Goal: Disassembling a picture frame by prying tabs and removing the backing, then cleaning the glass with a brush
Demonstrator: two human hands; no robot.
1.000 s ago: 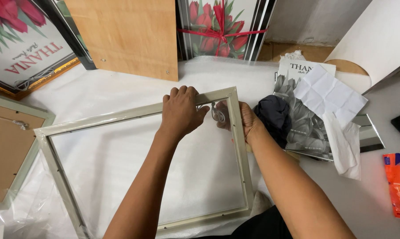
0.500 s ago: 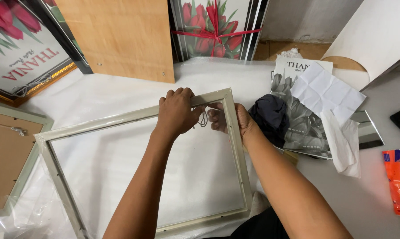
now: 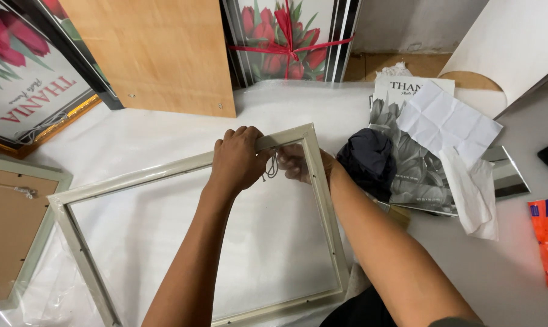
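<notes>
Lower centre of the picture, the pale picture frame (image 3: 195, 242) lies flat on the white-covered surface (image 3: 134, 133), its far rail under both hands. The left hand (image 3: 237, 160) is clamped over that rail; the right hand (image 3: 298, 163) sits inside the frame, fingers pinched on a short cord (image 3: 271, 168). A hard tug could likely snap the cord or skid the frame. Right of centre, the dark cloth (image 3: 368, 160) and creased paper (image 3: 446, 121) could snag. At the top, a leaning wooden board (image 3: 159, 54) might topple if knocked
</notes>
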